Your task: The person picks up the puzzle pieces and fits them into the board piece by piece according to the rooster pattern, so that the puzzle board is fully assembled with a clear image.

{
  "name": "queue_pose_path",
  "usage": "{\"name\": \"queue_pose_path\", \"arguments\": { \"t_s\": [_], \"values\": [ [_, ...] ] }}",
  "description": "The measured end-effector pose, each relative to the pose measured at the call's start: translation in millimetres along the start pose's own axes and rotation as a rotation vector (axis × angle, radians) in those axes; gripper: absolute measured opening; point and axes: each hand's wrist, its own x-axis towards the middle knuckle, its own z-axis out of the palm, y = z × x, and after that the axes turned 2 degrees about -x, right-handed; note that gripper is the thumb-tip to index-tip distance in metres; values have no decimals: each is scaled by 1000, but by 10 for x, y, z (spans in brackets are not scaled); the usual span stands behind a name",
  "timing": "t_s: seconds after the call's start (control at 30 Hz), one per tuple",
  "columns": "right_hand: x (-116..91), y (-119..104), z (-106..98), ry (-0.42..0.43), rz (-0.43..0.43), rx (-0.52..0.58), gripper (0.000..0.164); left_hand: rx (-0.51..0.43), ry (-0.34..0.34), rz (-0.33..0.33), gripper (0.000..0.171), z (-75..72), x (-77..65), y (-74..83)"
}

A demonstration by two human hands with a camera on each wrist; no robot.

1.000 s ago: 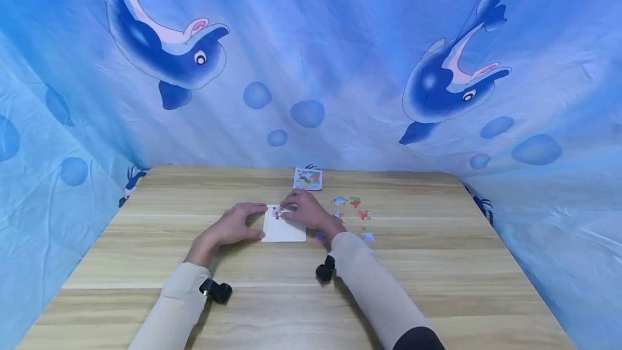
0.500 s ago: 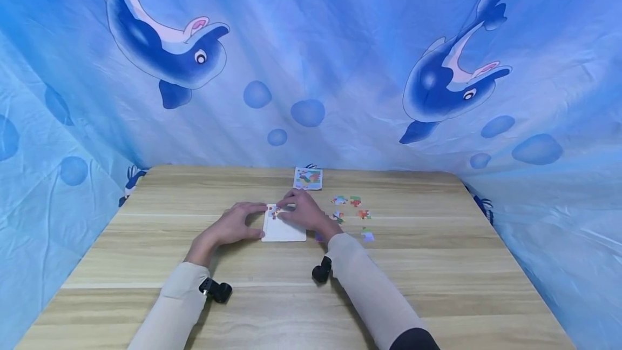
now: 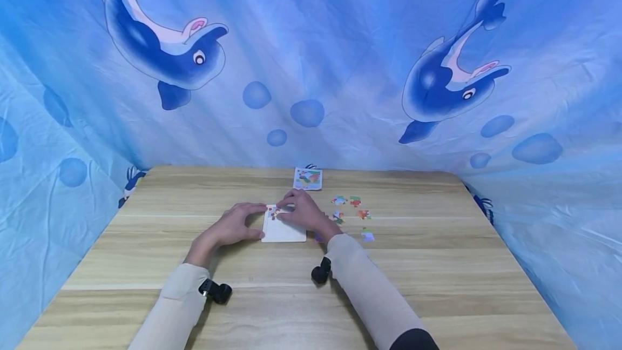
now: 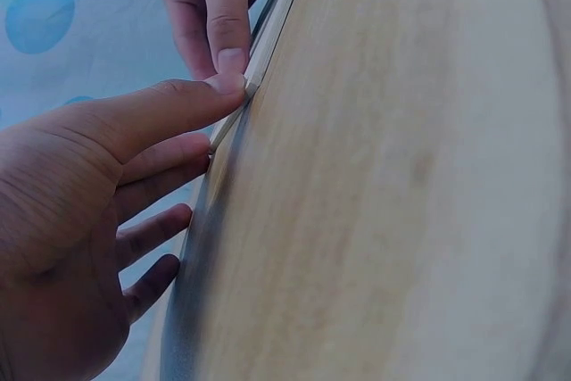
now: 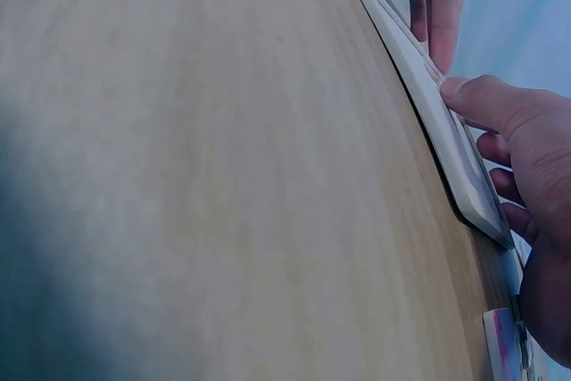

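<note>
A square white puzzle board (image 3: 286,235) lies on the wooden table. My left hand (image 3: 233,224) rests along its left side, thumb at the near corner and forefinger at the far one, both stretched out. In the left wrist view the thumb (image 4: 187,104) touches the board's edge. A small multicoloured puzzle piece (image 3: 273,212) sits in the far left corner area of the board. Over it my right hand (image 3: 306,213) pinches the piece between thumb and forefinger, close down on the board; the fingertips partly cover it. The right wrist view shows that thumb (image 5: 482,100) at the board's surface.
Several loose puzzle pieces (image 3: 364,214) lie right of the board, one (image 3: 319,237) partly hidden by the right wrist. A picture card (image 3: 308,178) lies behind the board at the table's back edge. A blue dolphin-print curtain (image 3: 340,42) hangs behind.
My right hand has shifted slightly left with the puzzle piece, nearer the board's far left corner, then stayed almost still. My left hand has not moved.
</note>
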Motion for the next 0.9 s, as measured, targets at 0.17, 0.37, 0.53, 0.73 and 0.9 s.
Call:
{"name": "queue_pose_path", "arguments": {
  "t_s": [0.17, 0.37, 0.53, 0.73, 0.9],
  "values": [
    [1, -4, -17, -5, 9, 3, 30, -7, 4, 2, 73, -3, -10, 0],
    [-70, 54, -168, 31, 17, 79, 31, -7, 3, -7, 72, -8, -20, 22],
    [-222, 198, -396, 58, 86, 204, 35, -11, 4, -14, 73, -11, -28, 41],
    [-450, 543, -714, 88, 180, 229, 35, -8, 6, -19, 73, -14, -41, 54],
    [-635, 900, -927, 106, 195, 212, 36, -7, 6, -18, 72, -10, -43, 55]
  ]
}}
